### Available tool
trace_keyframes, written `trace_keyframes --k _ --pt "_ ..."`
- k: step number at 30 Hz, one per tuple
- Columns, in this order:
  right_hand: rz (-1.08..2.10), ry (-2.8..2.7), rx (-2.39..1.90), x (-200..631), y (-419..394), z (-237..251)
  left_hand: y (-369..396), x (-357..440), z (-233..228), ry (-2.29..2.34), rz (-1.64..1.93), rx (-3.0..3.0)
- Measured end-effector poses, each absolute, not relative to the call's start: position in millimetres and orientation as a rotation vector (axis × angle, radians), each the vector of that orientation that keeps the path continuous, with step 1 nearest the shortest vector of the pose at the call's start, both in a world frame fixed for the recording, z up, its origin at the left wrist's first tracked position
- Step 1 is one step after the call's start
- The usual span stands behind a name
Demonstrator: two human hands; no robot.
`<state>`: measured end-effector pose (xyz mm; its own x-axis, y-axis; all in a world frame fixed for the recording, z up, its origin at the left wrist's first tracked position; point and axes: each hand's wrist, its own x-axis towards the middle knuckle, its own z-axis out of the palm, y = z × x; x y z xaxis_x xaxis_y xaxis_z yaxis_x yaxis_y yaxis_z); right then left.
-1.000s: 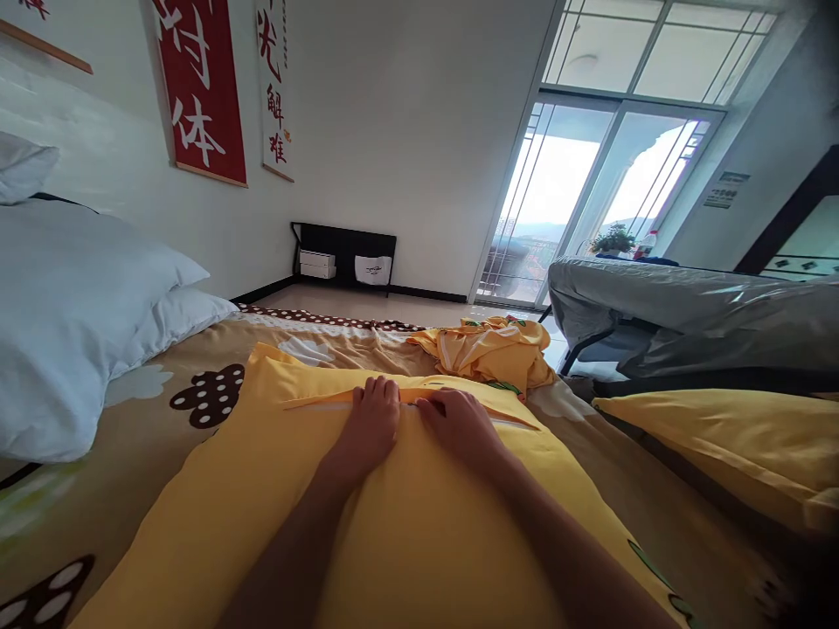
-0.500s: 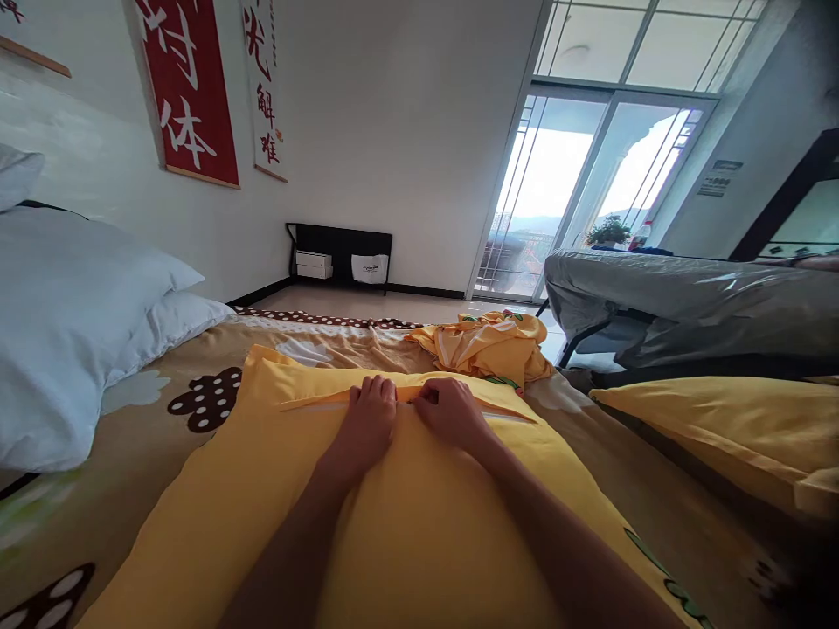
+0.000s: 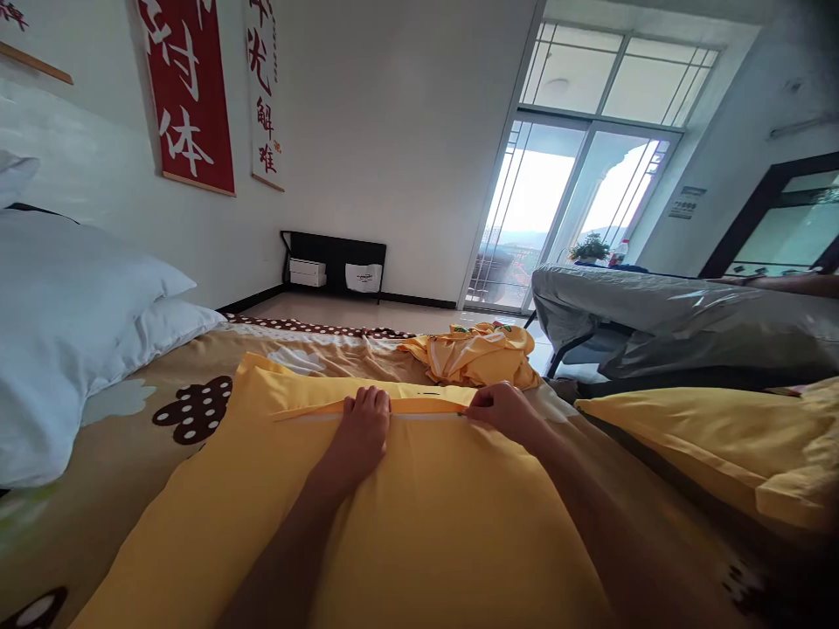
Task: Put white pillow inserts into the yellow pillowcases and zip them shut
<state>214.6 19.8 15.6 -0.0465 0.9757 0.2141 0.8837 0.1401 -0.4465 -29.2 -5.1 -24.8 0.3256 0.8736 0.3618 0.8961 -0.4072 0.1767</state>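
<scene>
A yellow pillow (image 3: 419,515) lies in front of me on the bed, its zipper (image 3: 426,416) running crosswise near the far end under a fabric flap (image 3: 419,405). My left hand (image 3: 365,428) is closed on the cloth at the zipper's middle, fingers curled over the flap. Farther right along the same seam, my right hand (image 3: 502,411) pinches at the zipper. A small dark bit shows at its fingertips, seemingly the zipper pull, mostly hidden by the fingers.
Crumpled yellow cloth (image 3: 481,352) lies beyond the pillow on the patterned bedsheet (image 3: 131,437). White pillows (image 3: 79,349) are at the left. Another yellow pillow (image 3: 708,437) is at the right, below a plastic-covered table (image 3: 655,293). A black rack (image 3: 334,253) stands by the far wall.
My right hand has slid right along the zipper, away from my left hand, which stays on the cloth. The view has turned slightly to the right.
</scene>
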Motion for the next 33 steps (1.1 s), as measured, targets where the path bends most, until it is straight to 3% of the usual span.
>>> trace_keyframes --k 16,33 --pt "0.231 -1.958 -1.904 268.2 16.9 9.0 -4.1 -28.4 -26.1 -1.687 -0.569 -2.487" --pt "-0.131 -1.864 -2.261 305.1 5.3 -1.7 -5.1 -29.1 -24.2 -1.679 -0.550 -2.511"
